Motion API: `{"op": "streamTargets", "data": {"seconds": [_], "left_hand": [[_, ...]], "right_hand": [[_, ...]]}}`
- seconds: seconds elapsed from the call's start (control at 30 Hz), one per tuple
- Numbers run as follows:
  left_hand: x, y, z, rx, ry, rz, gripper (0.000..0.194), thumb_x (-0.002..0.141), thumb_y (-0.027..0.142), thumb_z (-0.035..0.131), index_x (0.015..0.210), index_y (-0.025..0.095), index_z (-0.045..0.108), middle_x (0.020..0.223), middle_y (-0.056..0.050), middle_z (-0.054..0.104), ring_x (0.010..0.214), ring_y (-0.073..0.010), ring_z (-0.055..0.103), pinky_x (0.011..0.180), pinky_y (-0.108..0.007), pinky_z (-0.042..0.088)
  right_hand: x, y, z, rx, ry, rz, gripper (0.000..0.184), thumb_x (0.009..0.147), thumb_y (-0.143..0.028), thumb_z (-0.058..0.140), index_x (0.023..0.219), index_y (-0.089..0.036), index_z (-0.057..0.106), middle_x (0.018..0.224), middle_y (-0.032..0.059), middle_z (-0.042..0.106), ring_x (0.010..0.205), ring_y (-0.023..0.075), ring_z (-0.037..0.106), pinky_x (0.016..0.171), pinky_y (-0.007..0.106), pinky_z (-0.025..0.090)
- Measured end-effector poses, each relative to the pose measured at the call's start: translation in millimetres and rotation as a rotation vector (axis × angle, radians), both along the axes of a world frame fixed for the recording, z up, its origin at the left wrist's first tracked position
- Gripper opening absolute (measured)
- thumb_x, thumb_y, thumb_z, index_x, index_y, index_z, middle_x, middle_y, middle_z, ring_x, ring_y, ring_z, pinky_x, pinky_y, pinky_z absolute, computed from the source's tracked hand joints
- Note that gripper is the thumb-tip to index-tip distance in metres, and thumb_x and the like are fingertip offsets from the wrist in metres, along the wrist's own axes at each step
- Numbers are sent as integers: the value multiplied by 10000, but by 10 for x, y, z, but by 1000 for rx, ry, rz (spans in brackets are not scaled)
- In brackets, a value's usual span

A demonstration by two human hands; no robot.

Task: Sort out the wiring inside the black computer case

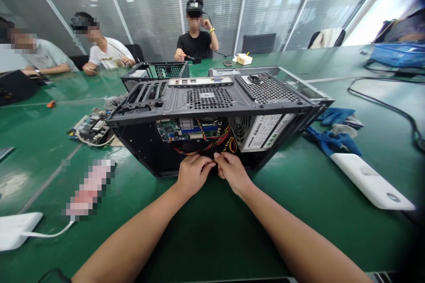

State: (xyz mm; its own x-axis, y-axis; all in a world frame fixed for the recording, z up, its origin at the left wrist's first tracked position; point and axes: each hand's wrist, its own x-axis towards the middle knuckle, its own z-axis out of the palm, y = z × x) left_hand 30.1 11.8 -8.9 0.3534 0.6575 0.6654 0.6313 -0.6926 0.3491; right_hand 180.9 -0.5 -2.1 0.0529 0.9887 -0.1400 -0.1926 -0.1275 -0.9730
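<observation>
Black metal computer case (177, 104) — rear up on table (206, 239), open side nearest, presumably for access; left hand (194, 172), right hand (234, 172) — fingertips pinching thin cable (214, 161) at the opening, seemingly for fine control.

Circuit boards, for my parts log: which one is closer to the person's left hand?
The circuit board inside the black computer case, just beyond the left hand; the other board lies outside it on the green table, farther left.
</observation>
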Motion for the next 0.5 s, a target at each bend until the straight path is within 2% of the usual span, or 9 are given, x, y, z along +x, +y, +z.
{"op": "streamTargets", "data": {"seconds": [0.23,0.5], "left_hand": [[7,1,30,-25,24,19,221,919,307,636,732,199,679,657,-1,688,621,-148,637,664,-288,496],[-1,4,32,-90,49,12,156,921,272,631,790,202,680,704,-2,701,654,-155,652,644,-281,488]], "right_hand": [[-3,4,-26,2,16,3,472,731,-572,715,600,-213,436,447,-86,386,379,61,316,387,222,229],[-6,7,-62,20,20,-12,485,720,-580,723,595,-216,427,458,-87,374,383,58,301,387,224,220]]}}
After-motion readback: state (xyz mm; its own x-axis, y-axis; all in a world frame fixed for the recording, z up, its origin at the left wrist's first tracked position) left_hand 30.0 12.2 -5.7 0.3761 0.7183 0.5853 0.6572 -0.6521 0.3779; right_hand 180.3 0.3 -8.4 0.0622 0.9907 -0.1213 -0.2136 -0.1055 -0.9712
